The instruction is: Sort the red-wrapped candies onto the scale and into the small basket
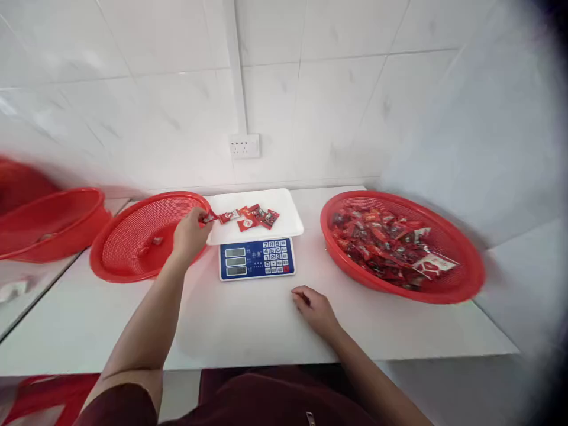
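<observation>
My left hand (191, 232) is closed on a small red packet (210, 217) between the red basket and the white weighing tray (288, 214). Several red packets (261, 218) lie on that tray, one of them close to my fingertips. The tray sits on a scale with a blue keypad panel (257, 258). Resting on the white table, my right hand (316, 310) has its fingers curled in, with nothing showing in them. It lies just below and right of the scale's panel.
At right stands a red basket (473, 278) heaped with red packets and a white-and-red card. Another red basket (104, 260), with a small item at its bottom, is at left. Further left are more red baskets (84, 222). A wall socket (245, 145) is behind the tray.
</observation>
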A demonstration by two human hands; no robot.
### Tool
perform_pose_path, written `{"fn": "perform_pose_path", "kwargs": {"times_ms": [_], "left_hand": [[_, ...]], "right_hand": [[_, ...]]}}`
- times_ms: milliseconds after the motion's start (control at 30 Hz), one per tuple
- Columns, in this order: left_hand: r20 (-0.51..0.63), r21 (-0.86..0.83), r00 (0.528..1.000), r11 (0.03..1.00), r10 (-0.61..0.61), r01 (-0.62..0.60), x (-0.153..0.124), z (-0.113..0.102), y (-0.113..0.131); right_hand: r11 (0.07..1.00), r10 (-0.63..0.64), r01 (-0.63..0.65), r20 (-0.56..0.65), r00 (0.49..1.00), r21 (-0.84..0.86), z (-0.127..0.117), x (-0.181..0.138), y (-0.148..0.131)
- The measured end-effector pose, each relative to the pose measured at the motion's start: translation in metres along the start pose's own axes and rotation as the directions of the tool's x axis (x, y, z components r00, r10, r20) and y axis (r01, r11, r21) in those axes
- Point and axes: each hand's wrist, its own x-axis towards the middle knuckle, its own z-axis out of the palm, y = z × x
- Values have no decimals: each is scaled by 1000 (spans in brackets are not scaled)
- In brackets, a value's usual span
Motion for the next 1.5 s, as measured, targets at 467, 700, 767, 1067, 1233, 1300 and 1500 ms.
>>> {"fn": "perform_pose_path", "kwargs": {"times_ms": [467, 700, 767, 1067, 1233, 1300, 1500], "left_hand": [[277, 182, 925, 931, 261, -317, 36, 28, 26], [252, 194, 939, 938, 236, -287, 44, 40, 29], [225, 193, 950, 946, 216, -260, 42, 36, 26], [-140, 206, 989, 978, 41, -11, 34, -17, -26], [50, 83, 970, 967, 237, -240, 21, 17, 0], [141, 72, 928, 932, 344, -356, 17, 36, 17], [229, 76, 891, 906, 391, -417, 18, 59, 43]], "right_hand": [[999, 26, -26, -12, 1000, 33, 0, -2, 0], [994, 52, -52, 3, 999, 97, -3, -6, -4], [992, 60, -60, 2, 998, 109, -3, -6, -5], [997, 40, -40, 9, 999, 64, -5, -4, -10], [998, 34, -34, -10, 999, 50, -2, -1, -4], [998, 34, -34, -14, 999, 46, -1, -1, -2], [999, 29, -28, -19, 999, 45, -1, -3, -2]]}}
